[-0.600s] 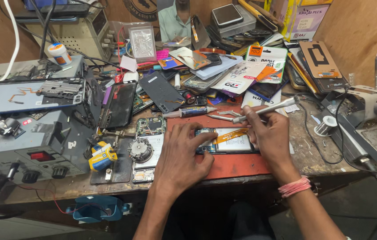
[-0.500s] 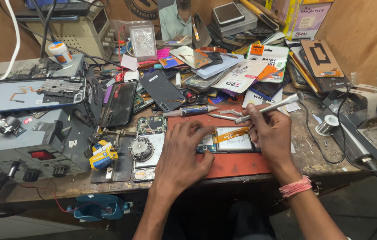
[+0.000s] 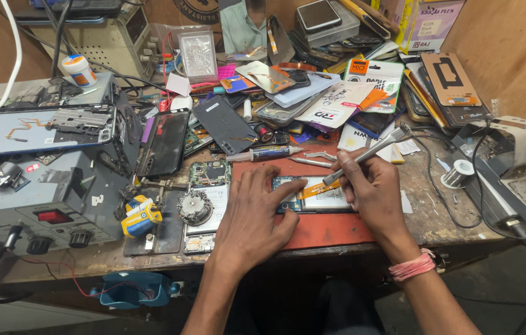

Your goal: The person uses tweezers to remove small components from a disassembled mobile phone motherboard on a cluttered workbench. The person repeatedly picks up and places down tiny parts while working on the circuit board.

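Before you stands a worn wooden workbench (image 3: 442,217), its top scratched and stained, its front edge chipped. Brown plywood walls (image 3: 498,49) close it in at the back and at your right (a corner nook). Light falls evenly from above; the floor (image 3: 511,279) beneath lies in shadow.

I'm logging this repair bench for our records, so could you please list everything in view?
opened phone: one, blue board and orange flex, on the red mat under both hands
red mat: one, at the bench's front edge
tweezers: one, silver, in the right hand, tip on the phone
second opened phone: one, green board, left of the mat
syringe tube: one, dark, behind the mat
solder spool: one, silver, right side
grey station: one, left side
white jar: one, orange label, back left
left hand: pressing the phone's left end
right hand: gripping the tweezers
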